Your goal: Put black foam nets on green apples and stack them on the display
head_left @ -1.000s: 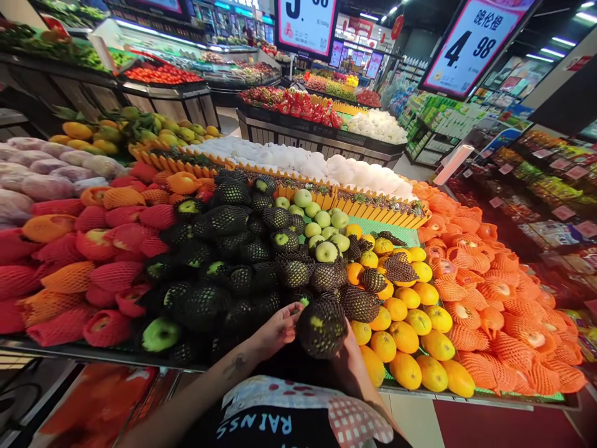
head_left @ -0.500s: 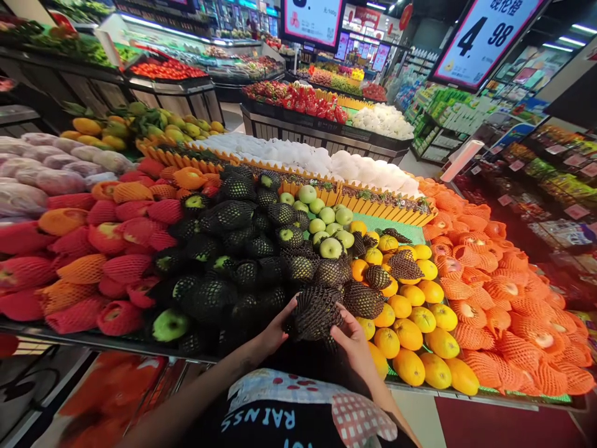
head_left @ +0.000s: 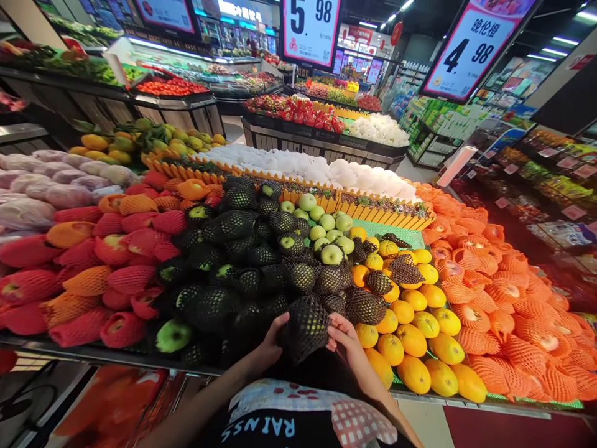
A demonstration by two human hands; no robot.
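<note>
Between my two hands is a green apple in a black foam net [head_left: 306,326], held low in front of the display. Green skin shows through the mesh on its right side. My left hand [head_left: 271,342] is closed on the left side of the netted apple. My right hand [head_left: 344,336] pinches the net at the right side with bent fingers. Just beyond it lie more black-netted apples [head_left: 298,274]. Bare green apples [head_left: 331,254] sit behind these, and yellow-orange oranges [head_left: 413,340] lie to the right of my right hand.
Red-netted fruit [head_left: 124,280] fills the left of the stand, orange-netted fruit [head_left: 522,311] the right. A low yellow fence [head_left: 382,211] runs behind the apples, with white-wrapped fruit [head_left: 298,163] beyond. Price screens [head_left: 480,50] hang overhead. The stand's front edge is close to my body.
The netted apple has turned in my hands, and more green now shows through its mesh. Both hands have dropped slightly in view. My right-hand fingers have shifted along the net.
</note>
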